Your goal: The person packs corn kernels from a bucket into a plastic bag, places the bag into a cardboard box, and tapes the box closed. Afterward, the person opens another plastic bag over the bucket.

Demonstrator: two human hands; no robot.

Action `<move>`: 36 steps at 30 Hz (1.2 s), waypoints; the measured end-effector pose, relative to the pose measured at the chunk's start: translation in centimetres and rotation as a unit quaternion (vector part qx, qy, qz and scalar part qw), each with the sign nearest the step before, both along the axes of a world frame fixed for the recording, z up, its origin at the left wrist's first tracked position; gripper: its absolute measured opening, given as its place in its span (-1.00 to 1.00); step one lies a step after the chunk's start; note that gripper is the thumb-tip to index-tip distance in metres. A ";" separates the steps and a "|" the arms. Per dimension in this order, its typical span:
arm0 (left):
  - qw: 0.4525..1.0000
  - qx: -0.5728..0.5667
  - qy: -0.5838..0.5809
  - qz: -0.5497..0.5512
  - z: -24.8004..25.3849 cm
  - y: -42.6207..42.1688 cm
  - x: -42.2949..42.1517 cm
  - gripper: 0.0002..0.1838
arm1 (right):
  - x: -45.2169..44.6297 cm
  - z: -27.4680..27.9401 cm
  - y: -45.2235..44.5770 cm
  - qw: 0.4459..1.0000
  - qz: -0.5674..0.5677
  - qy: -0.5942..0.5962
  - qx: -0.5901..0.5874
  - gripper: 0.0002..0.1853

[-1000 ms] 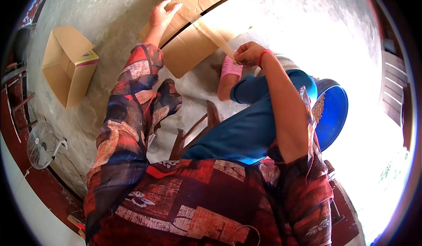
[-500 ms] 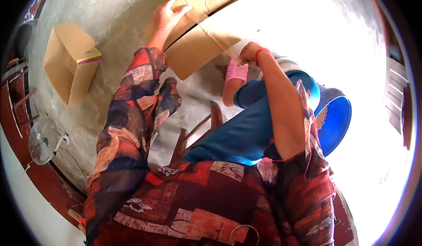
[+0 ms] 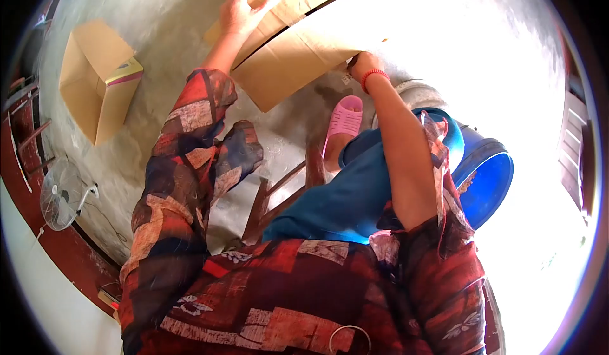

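Note:
A cardboard box (image 3: 288, 63) lies at the top of the view, with a dark gap between its two flaps. My left hand (image 3: 243, 12) rests on the far flap, thumb spread from the fingers. At the box's right edge, my right hand (image 3: 366, 65), with a red bead bracelet at the wrist, is closed. A small loose end of clear tape (image 3: 346, 76) hangs just below its fingers. Glare washes out part of the box near this hand.
An open cardboard box (image 3: 101, 95) stands on the concrete floor at left. A white fan (image 3: 61, 193) is below it. A blue barrel (image 3: 488, 187) with grainy contents lies at right, near my foot in a pink slipper (image 3: 346, 119). Wooden stool legs (image 3: 257, 209) show beneath me.
My right hand has moved slightly up and right, against the box edge. The tape strip that stretched from the flap to it no longer shows clearly. My left hand stays on the box.

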State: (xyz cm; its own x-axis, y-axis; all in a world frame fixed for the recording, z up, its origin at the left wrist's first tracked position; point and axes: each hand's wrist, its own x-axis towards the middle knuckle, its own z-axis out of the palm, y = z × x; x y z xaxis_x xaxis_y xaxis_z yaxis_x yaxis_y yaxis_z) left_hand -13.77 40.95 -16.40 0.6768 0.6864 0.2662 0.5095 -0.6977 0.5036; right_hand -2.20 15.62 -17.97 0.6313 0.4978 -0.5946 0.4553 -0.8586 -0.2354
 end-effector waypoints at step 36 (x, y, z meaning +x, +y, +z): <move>0.960 -0.197 0.196 -0.043 1.5 1.9 1.4 -0.02 | -0.5 0.6 -0.3 0.840 -0.252 0.481 0.018 -0.74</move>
